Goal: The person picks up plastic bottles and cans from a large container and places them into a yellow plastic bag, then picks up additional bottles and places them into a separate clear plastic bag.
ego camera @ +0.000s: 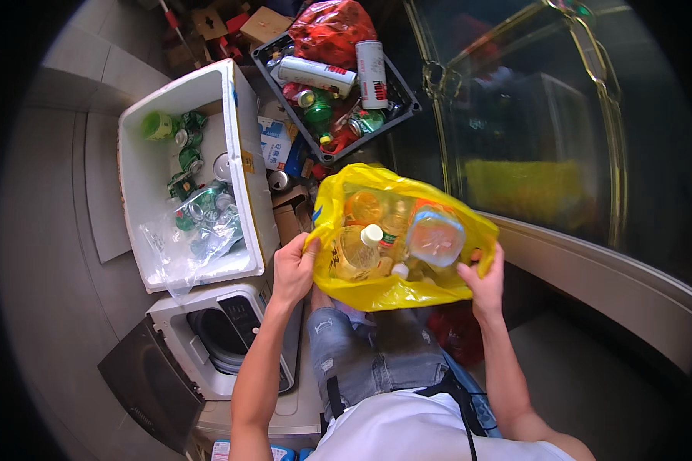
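Observation:
My left hand (294, 269) grips the left rim of a yellow plastic bag (375, 298), thumb over the edge. At the opposite side my right hand (485, 282) pinches the right rim. Between them the bag's mouth is stretched wide above my knees. Inside lie a clear plastic bottle with a white cap (354, 256), an orange-toned container (363, 207), a slim clear bottle (395, 216) and a squarish clear plastic container (436, 235) seen from one end. A second white cap (400, 271) shows lower down. The bottom of the bag is hidden.
On the left a white foam box (248, 190) holds several crushed green cans and clear plastic. A washing machine (207, 340) with its lid raised stands below it. Ahead, a dark plastic crate (375, 135) contains cans and bottles. A glass door (525, 127) rises on the right.

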The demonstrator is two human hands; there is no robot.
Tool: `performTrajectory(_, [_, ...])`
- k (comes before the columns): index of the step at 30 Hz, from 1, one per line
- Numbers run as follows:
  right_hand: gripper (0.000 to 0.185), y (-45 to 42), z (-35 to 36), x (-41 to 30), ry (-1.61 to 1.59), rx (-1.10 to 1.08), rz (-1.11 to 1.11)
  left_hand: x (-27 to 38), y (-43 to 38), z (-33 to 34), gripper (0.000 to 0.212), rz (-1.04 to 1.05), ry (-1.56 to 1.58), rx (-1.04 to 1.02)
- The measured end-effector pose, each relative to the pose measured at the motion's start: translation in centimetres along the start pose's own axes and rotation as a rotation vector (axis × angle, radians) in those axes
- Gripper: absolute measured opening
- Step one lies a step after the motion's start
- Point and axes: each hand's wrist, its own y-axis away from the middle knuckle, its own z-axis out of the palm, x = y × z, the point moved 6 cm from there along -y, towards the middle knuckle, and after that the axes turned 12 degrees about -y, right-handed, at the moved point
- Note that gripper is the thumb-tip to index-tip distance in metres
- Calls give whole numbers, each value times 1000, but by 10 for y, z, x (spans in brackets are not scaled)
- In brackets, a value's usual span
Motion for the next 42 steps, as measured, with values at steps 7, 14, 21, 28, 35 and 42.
performTrajectory(7, [40, -25, -12, 42, 45, -46, 36, 39, 36, -28, 13, 19, -493, 280])
performTrajectory(14, [41, -7, -24, 77, -39, -102, 73, 0, 112, -51, 19, -49, -390, 469])
performTrajectory(21, [33, 6, 2, 50, 425, -320, -69, -16, 140, -46, 24, -176, -289, 521])
performTrajectory(28, [18, 25, -27, 102, 532, -72, -287, -74, 151, 22, 16, -234, -229, 478])
performTrajectory(35, [17, 55, -72, 116, 474, 146, -57, -65, 148, 53, 18, -71, -430, 276])
performTrajectory(42, [14, 103, -137, 123, 553, 372, -101, 0, 157, 86, 3, 256, -482, -38])
